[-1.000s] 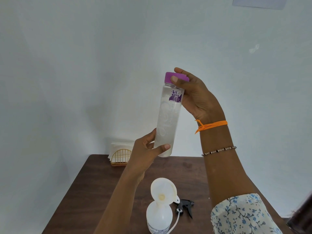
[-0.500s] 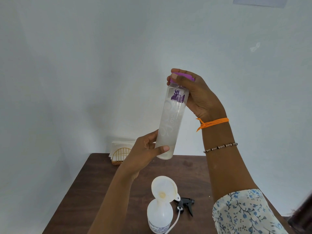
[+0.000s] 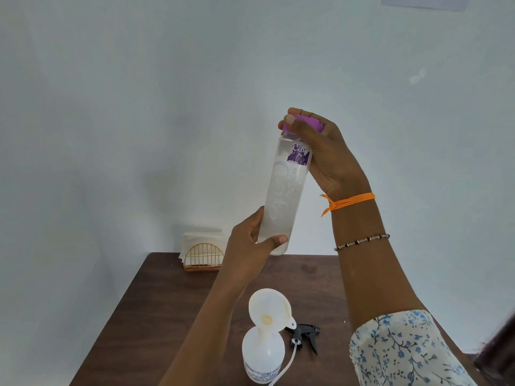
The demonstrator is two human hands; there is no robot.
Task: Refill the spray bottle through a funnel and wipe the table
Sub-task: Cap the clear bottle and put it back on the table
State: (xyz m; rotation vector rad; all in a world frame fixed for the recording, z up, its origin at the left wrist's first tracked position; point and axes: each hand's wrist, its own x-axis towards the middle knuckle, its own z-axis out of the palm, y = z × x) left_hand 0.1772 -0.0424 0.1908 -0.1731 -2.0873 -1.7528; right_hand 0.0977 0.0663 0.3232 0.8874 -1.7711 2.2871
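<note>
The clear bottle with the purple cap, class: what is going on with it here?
A person holds the clear bottle up above the table. The left hand grips its base; the right hand wraps round the purple cap. Below, a funnel sits in the spray bottle, with the trigger head lying beside it.

A plain domestic-looking room, sparsely furnished: a dark brown wooden table stands pushed against a bare, pale painted wall. At the table's far left edge sits a gold wire napkin holder stocked with white paper napkins. A sheet of paper is fixed high on the wall at the far right.
</note>
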